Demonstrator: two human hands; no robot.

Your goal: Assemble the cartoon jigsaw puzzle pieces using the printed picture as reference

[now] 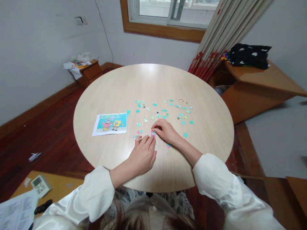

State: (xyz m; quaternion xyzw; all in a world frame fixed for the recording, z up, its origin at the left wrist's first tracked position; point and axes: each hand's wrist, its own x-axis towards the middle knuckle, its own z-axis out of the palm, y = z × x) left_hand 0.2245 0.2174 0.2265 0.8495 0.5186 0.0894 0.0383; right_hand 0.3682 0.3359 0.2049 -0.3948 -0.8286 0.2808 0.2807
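Small pink puzzle pieces (153,134) lie joined on the round table between my two hands. My right hand (166,130) has its thumb and index finger closed in a pinch at the upper edge of these pieces, on a puzzle piece mostly hidden by the fingertips. My left hand (144,154) lies low over the table with its fingers apart, the fingertips touching the same pink pieces. Just left of it are a pink-and-teal piece (139,132) and a pale one (135,137). More pink pieces (168,146) show partly below my right wrist.
Several loose teal and yellow pieces (164,111) are scattered beyond my hands on the table (148,83). A printed cartoon picture (122,123) lies at left. Wooden cabinet (254,92) stands right; a lower surface with a calculator-like device (41,186) is at lower left.
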